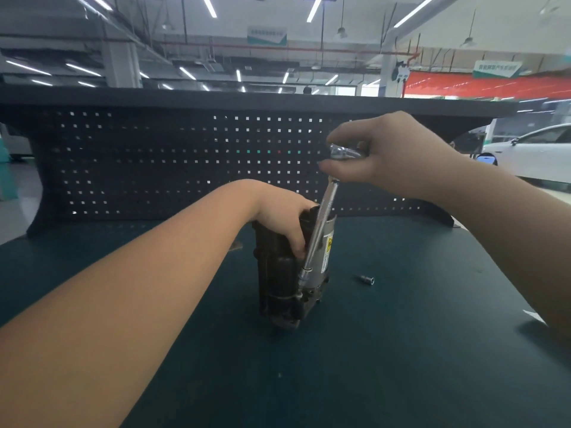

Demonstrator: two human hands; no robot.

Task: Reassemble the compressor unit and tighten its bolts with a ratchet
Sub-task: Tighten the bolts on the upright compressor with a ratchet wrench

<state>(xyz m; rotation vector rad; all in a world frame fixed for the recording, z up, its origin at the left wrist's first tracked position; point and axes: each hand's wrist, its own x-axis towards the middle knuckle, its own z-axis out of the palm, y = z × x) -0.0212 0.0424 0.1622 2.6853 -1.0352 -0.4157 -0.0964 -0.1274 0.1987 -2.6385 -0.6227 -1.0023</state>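
Compressor unit point(287, 273): upright on the desk point(401, 350), left hand point(284, 217) curled over its top. Ratchet point(319, 223): long axis steep, head pinched in the right hand point(386, 156) above, tip slanting down-left to a bolt low on the unit, seemingly seated. Spare socket point(366, 279): loose on the desk, right of the unit.

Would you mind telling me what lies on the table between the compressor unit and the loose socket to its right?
Nothing: in the head view, only bare green table shows between the compressor unit and the loose socket.
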